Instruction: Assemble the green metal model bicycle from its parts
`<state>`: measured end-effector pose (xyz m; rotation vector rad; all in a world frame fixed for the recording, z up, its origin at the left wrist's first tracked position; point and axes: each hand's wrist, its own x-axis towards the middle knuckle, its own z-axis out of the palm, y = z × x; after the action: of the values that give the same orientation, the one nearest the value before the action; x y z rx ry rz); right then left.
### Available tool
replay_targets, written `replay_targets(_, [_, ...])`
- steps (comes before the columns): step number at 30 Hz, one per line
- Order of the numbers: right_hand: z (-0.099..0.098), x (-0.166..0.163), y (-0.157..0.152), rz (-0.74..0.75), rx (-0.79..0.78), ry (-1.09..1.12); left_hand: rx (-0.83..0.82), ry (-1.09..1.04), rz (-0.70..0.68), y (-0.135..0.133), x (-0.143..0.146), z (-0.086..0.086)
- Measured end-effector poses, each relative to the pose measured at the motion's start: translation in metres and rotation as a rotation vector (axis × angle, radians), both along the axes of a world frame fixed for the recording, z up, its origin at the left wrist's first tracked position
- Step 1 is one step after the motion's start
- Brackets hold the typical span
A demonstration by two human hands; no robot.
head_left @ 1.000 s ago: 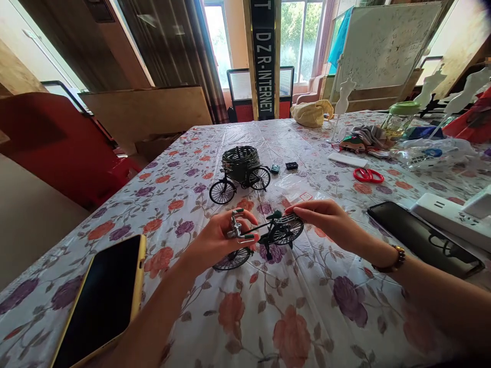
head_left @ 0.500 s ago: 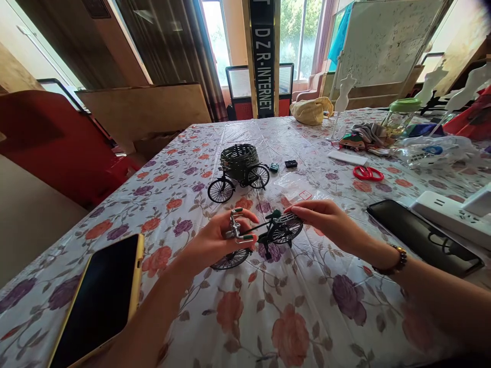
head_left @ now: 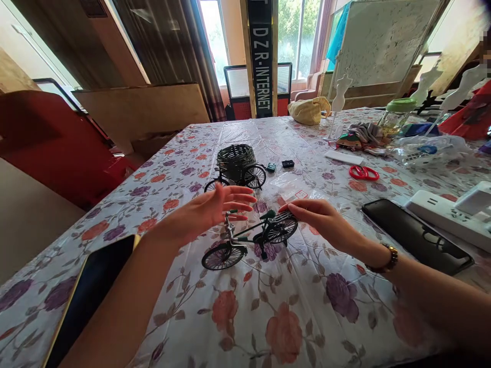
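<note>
A small dark green model bicycle [head_left: 249, 239] stands on the flowered tablecloth [head_left: 291, 317] in front of me. My right hand [head_left: 316, 217] rests on its rear rack, fingers pressed together on the rear wheel end. My left hand [head_left: 209, 209] hovers open just above and left of the handlebars, fingers stretched out, holding nothing. Behind the left hand stands a second model [head_left: 238, 166], a black tricycle with a woven basket.
A phone in a yellow case [head_left: 82, 296] lies at the near left, a black phone [head_left: 416, 235] and a white power strip [head_left: 445, 214] at the right. Red scissors [head_left: 363, 173], a jar, cloth scraps and plastic bags crowd the far right. Red chairs stand left of the table.
My left hand has let go of the bicycle's handlebars and risen, opening its fingers. The bicycle now stands with only my right hand on its rear.
</note>
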<state>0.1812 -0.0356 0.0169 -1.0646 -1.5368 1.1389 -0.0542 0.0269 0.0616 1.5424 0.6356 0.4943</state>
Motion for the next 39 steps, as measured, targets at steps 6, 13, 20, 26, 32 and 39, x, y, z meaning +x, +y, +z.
replay_targets(6, [-0.001, 0.001, 0.002, -0.044, 0.200, -0.139, 0.202, 0.594, -0.181, 0.007, 0.041, 0.050])
replay_targets(13, [-0.004, 0.001, 0.005, -0.075, 0.238, -0.093, 0.251, 0.685, -0.275, 0.022, 0.062, 0.043])
replay_targets(20, [-0.006, 0.000, 0.005, -0.057, 0.241, -0.047, 0.100, 0.495, -0.346, 0.022, 0.056, 0.028])
replay_targets(26, [-0.002, -0.002, 0.002, -0.176, 0.523, -0.289, 0.007, 0.454, -0.318, 0.019, 0.058, 0.013])
replay_targets(32, [0.003, -0.006, -0.010, -0.384, 0.870, -0.590, -0.091, 0.392, -0.334, 0.019, 0.063, 0.009])
replay_targets(39, [-0.011, -0.015, -0.040, -0.316, 1.276, -0.998, -0.093, 0.391, -0.328, 0.021, 0.064, 0.003])
